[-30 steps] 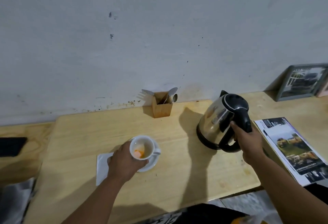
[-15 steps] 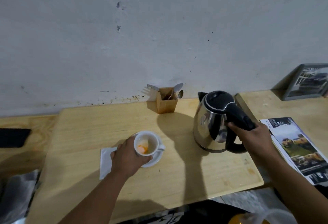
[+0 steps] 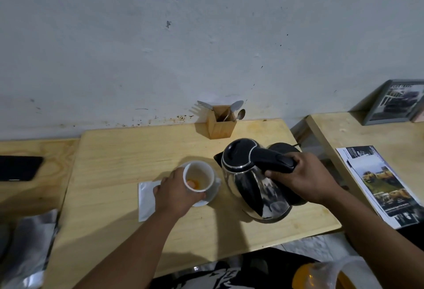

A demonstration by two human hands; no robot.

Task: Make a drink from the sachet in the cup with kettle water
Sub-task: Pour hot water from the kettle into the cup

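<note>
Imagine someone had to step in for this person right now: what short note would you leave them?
Left hand: wrapped around the white ceramic cup, steadying it on its white saucer.
Right hand: gripping the black handle of the shiny steel kettle, lifted off its black base, spout beside the cup.
Done: orange powder lies in the cup; the flat white sachet lies on the wooden table by the saucer.
Left: pour the water, none flowing yet; then stir, perhaps with a spoon from the wooden holder.
</note>
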